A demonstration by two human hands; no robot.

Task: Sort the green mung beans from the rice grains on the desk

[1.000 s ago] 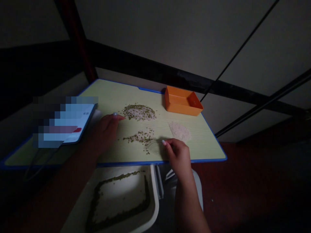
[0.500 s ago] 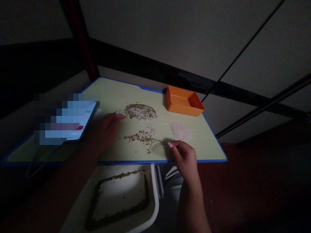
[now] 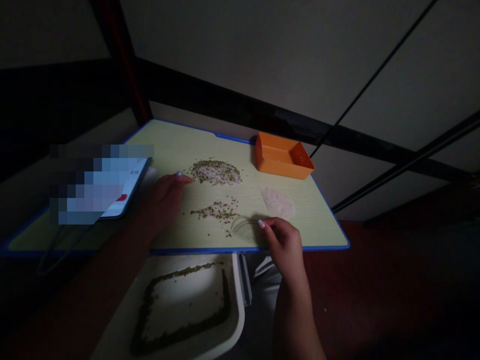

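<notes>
On the pale tabletop (image 3: pixel 168 145) lies a mixed heap of green beans and pale grains (image 3: pixel 215 172). A smaller scatter of the same mix (image 3: pixel 217 209) lies in front of it. My left hand (image 3: pixel 168 197) rests at the left edge of the heap, a finger stretched toward it and the thumb apart, with nothing seen in it. Thumb and fingers of my right hand (image 3: pixel 283 237) pinch a clear half-round protractor (image 3: pixel 243 229) near the table's front edge, beside the scatter. Behind that hand is a pile of pale grains (image 3: pixel 278 201).
An orange open box (image 3: pixel 285 162) stands at the back right. At the left a lit phone or tablet (image 3: pixel 123 192) leans near my left forearm, with a cable below. Under the front edge is a white tub (image 3: pixel 240 320) with green beans along its bottom edges.
Both hands and the protractor hold nearly the same places. The whole view has shifted very slightly; the grains look unchanged.
</notes>
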